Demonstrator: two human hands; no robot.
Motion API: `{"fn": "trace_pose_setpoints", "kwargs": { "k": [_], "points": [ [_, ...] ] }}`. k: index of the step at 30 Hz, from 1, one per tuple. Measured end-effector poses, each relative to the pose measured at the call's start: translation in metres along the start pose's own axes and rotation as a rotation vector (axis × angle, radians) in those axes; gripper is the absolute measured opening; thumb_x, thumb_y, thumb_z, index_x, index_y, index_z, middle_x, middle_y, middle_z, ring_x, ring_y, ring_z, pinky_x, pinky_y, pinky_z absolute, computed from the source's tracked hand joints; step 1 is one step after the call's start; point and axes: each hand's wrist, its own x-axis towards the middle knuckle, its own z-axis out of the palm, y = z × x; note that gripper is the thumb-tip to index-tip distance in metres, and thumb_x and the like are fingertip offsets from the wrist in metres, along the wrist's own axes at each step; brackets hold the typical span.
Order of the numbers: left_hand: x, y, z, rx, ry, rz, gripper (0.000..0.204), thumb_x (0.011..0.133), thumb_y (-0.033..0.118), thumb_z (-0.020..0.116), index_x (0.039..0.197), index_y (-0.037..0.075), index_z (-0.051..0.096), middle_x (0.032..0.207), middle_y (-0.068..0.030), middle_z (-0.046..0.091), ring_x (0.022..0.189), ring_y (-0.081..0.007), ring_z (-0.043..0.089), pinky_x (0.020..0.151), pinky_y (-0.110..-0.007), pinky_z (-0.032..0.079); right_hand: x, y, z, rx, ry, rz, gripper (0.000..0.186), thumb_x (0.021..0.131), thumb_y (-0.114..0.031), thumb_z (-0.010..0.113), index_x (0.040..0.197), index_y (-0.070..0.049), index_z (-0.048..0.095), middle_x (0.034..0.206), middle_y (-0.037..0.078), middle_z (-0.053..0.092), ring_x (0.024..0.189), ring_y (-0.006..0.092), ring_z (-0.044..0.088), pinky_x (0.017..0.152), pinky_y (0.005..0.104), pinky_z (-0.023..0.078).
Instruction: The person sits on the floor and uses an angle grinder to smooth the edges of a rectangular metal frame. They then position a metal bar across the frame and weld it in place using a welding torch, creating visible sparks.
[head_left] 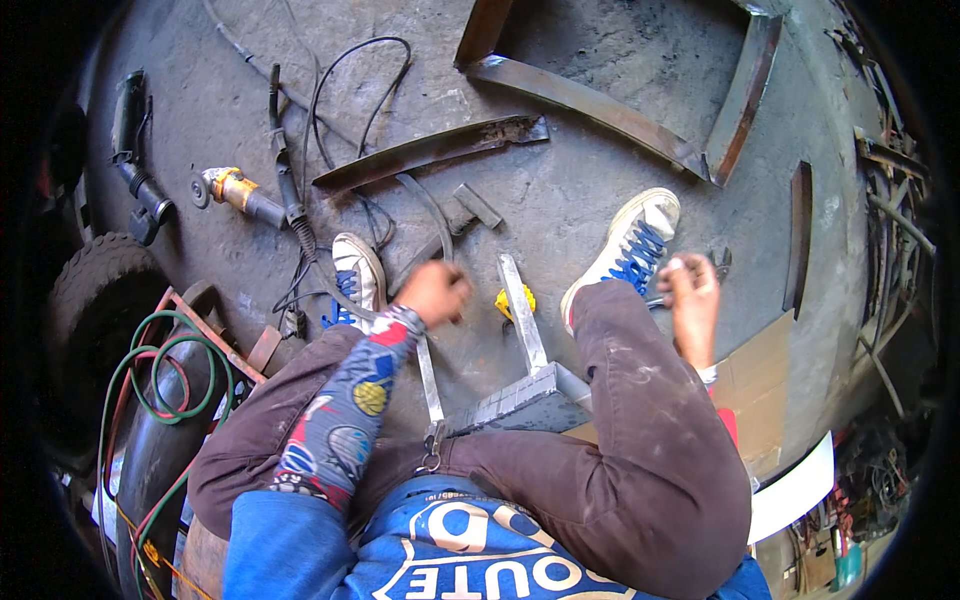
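**Curled hands above a cluttered concrete floor**

The left hand [435, 293] is loosely curled and the right hand [690, 295] has bent fingers; I cannot tell whether either pinches anything. Between them, toward the body, stands a metal bracket [520, 398], one bar ending near the left hand. A yellow object [503, 302] lies between the hands, a hammer [480, 207] just beyond the left. Cardboard [760, 380] edges the right hand's side. Concrete floor [570, 185] stretches forward from the hands' gap to a metal frame [590, 108]. Farther out, a tyre [105, 290] bounds the left, scrap metal [900, 220] the right.
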Motion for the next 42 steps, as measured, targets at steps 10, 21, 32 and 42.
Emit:
{"fn": "trace_pose_setpoints", "kwargs": {
  "k": [10,21,32,42],
  "points": [
    [-0.011,-0.043,0.100,0.107,0.110,0.165,0.033,0.089,0.016,0.065,0.120,0.005,0.069,0.105,-0.0211,0.074,0.101,-0.0387,0.071,0.092,-0.046,0.055,-0.001,0.049,-0.008,0.102,0.023,0.158,0.018,0.101,-0.016,0.064,0.116,-0.005,0.062,0.094,0.003,0.069,0.076,0.0066,0.061,0.066,0.0220,0.048],
    [0.080,0.035,-0.112,0.749,1.104,0.393,0.037,0.086,0.018,0.070,0.122,0.016,0.066,0.118,-0.0080,0.066,0.119,-0.0324,0.057,0.095,-0.048,0.044,0.014,-0.018,0.021,-0.100,-0.271,-0.157,0.032,0.092,-0.008,0.071,0.121,0.001,0.063,0.104,0.007,0.068,0.093,0.0125,0.062,0.084,0.0286,0.052],
    [0.057,0.098,-0.134,0.528,0.370,0.690,0.017,0.090,0.005,0.064,0.105,0.002,0.068,0.097,-0.0212,0.068,0.094,-0.0441,0.064,0.081,-0.048,0.052,0.044,-0.084,0.107,-0.806,-0.354,-1.310,0.029,0.084,-0.019,0.068,0.110,-0.006,0.066,0.110,0.012,0.063,0.113,0.0300,0.058,0.102,0.0448,0.044],
    [0.112,0.243,-0.072,0.686,0.161,0.709,0.034,0.082,0.000,0.055,0.110,0.007,0.072,0.099,-0.0226,0.072,0.100,-0.0457,0.065,0.089,-0.053,0.052,0.113,-0.059,0.100,-0.913,0.154,-1.172,0.026,0.092,-0.018,0.058,0.115,-0.008,0.065,0.105,0.010,0.063,0.105,0.0287,0.058,0.096,0.0441,0.043]
  ]
}}
